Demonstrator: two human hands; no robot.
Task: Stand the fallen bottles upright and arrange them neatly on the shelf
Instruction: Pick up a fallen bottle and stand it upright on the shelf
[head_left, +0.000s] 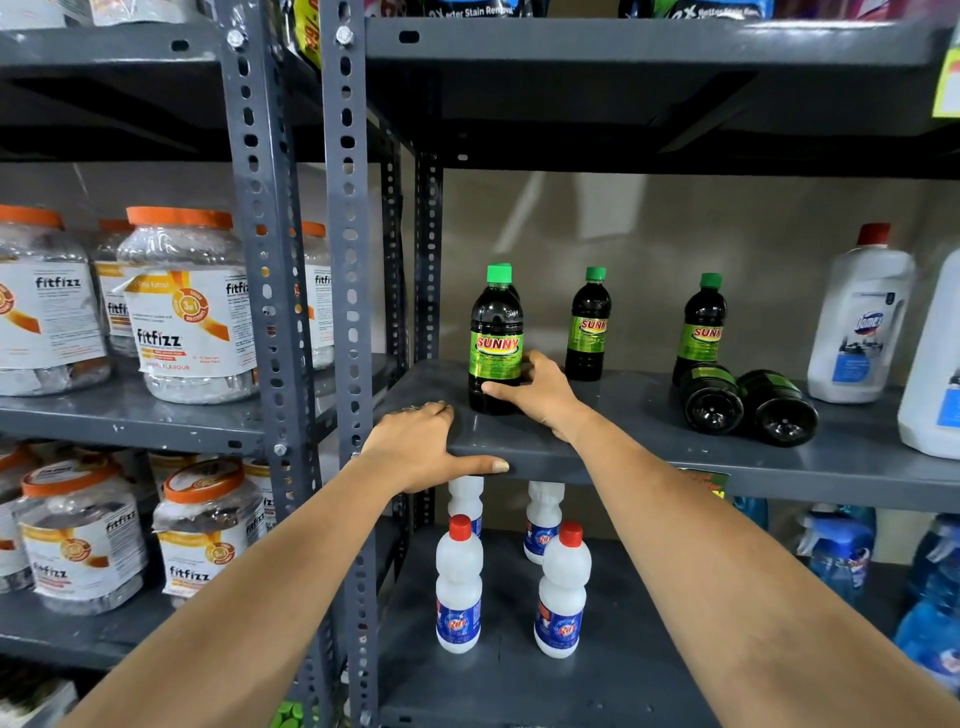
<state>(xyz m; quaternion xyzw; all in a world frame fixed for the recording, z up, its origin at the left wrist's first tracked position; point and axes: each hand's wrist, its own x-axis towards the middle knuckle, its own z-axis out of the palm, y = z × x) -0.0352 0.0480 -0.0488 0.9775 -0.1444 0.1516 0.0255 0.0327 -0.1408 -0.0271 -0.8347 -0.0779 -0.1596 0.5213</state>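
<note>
Green-capped dark bottle (496, 338) upright, R hand (535, 395) gripping its lower body. L hand (421, 447) flat on shelf (639, 410) edge, holding nothing. Two fallen bottles (714, 400) lie well right of R hand, not yet stood; two upright bottles (588, 325) beyond R hand. Approx half done.

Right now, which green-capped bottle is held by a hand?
The front-left bottle, gripped low by the right hand; the other upright bottles and fallen bottles are untouched.

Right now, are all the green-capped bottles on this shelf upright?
No, the left fallen bottle and right fallen bottle lie on their sides.
</note>
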